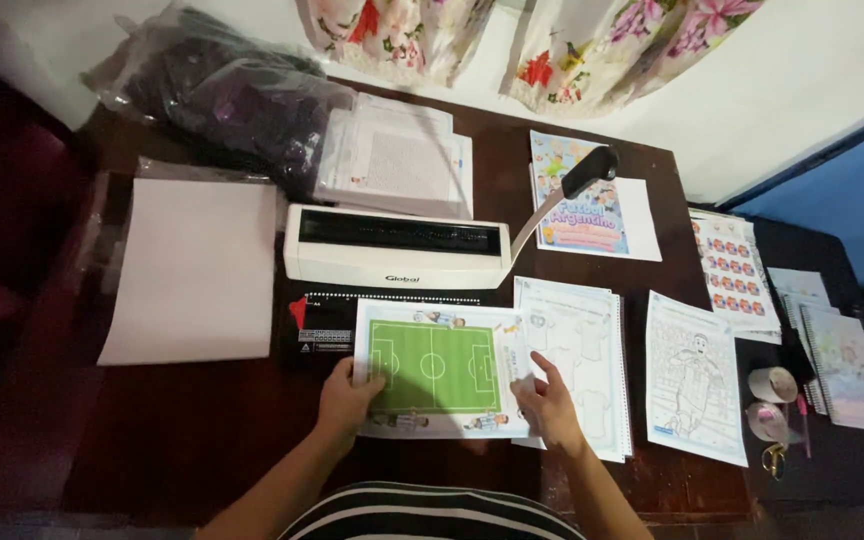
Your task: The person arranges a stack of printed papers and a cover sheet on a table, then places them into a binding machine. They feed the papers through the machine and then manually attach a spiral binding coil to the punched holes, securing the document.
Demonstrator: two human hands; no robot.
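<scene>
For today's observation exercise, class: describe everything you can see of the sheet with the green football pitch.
The football-pitch sheet is a white paper page printed with a green field with white markings and small player figures along its edges. It lies flat on the dark wooden table, just in front of the white binding machine. The left hand grips its left edge; the right hand presses its right edge.

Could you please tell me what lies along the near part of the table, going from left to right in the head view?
Blank pale sheet → left hand → football-pitch sheet → right hand → spiral-bound colouring booklet → footballer colouring page → tape rolls → spiral notebook.
</scene>
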